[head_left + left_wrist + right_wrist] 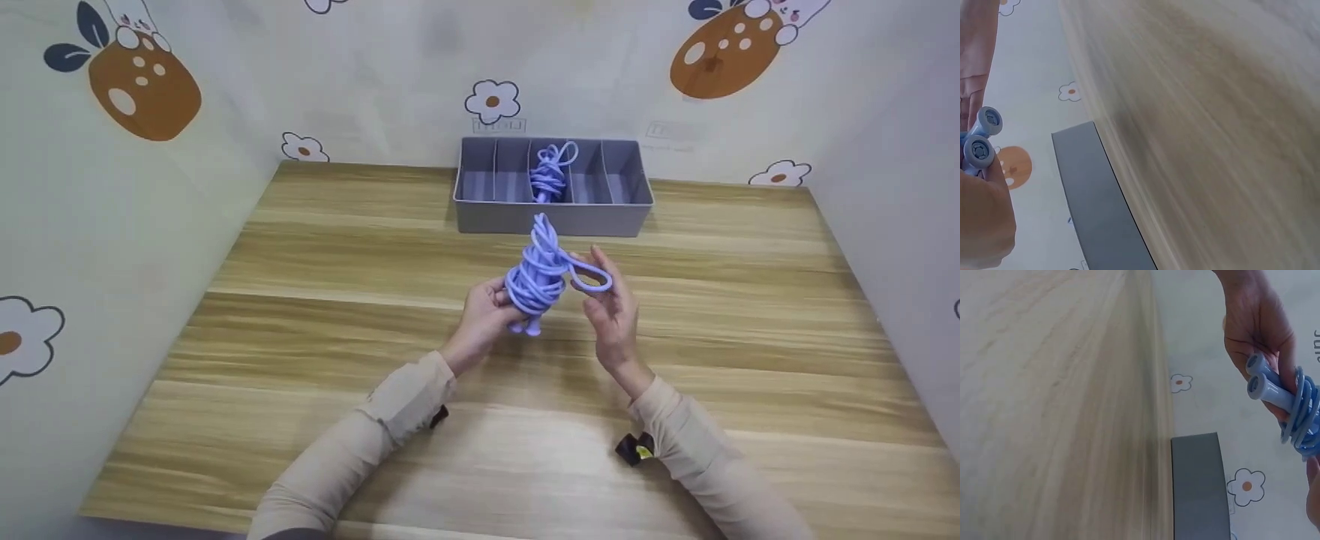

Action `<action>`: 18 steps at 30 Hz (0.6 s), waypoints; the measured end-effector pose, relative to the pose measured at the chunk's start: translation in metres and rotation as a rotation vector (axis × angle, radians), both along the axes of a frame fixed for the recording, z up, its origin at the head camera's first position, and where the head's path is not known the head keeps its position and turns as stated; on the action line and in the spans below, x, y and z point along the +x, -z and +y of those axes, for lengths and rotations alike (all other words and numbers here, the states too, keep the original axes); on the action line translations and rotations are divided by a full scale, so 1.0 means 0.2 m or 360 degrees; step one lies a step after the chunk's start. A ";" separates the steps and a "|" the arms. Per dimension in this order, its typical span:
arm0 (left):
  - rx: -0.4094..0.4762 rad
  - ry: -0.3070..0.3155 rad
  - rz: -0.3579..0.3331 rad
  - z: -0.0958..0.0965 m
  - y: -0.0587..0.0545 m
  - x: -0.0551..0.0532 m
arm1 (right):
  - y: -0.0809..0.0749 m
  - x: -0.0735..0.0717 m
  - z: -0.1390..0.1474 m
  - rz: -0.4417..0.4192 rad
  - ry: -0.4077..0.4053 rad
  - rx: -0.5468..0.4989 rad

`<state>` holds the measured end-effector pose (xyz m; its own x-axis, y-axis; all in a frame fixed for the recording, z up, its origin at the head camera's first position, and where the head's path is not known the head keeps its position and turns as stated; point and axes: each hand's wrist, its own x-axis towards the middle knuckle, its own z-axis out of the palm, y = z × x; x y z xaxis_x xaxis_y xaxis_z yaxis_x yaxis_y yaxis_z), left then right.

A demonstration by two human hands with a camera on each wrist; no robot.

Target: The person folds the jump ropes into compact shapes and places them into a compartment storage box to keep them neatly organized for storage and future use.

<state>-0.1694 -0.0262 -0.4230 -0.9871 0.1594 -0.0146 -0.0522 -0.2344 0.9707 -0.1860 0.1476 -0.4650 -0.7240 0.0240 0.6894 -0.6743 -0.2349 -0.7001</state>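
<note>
A blue-purple jump rope (536, 281), its cord wound round its two handles, is held above the table in my left hand (487, 315). The left fingers and thumb grip the bundle near the handle ends, which stick out in the left wrist view beside the left hand (985, 219). A loop of cord juts out to the right. My right hand (616, 315) is beside that loop, fingers extended behind it and thumb apart; whether it touches the cord is unclear. Only a sliver of the right hand (1314, 495) shows in the right wrist view.
Behind the hands a grey divided box (551, 219) stands against the patterned wall (375, 90). Its middle compartment contains another wound jump rope (550, 176). The wooden table (337, 262) is bounded by walls at left, back and right.
</note>
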 end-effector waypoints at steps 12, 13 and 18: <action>-0.0257 -0.0118 0.0228 0.05 0.02 -0.01 | -0.20 0.07 -0.14 -0.0227 0.0363 -0.0118; -0.0314 -0.0116 0.0263 0.05 0.02 -0.01 | -0.20 0.06 -0.14 -0.0240 0.0347 -0.0156; -0.0547 -0.0044 0.0401 0.03 -0.09 0.06 | -0.21 0.03 -0.10 -0.0323 0.0314 -0.0214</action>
<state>-0.1572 -0.0210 -0.4055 -0.9704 0.1611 0.1800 0.1985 0.1072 0.9742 -0.1794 0.1269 -0.4237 -0.8188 0.2591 0.5122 -0.5658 -0.2132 -0.7965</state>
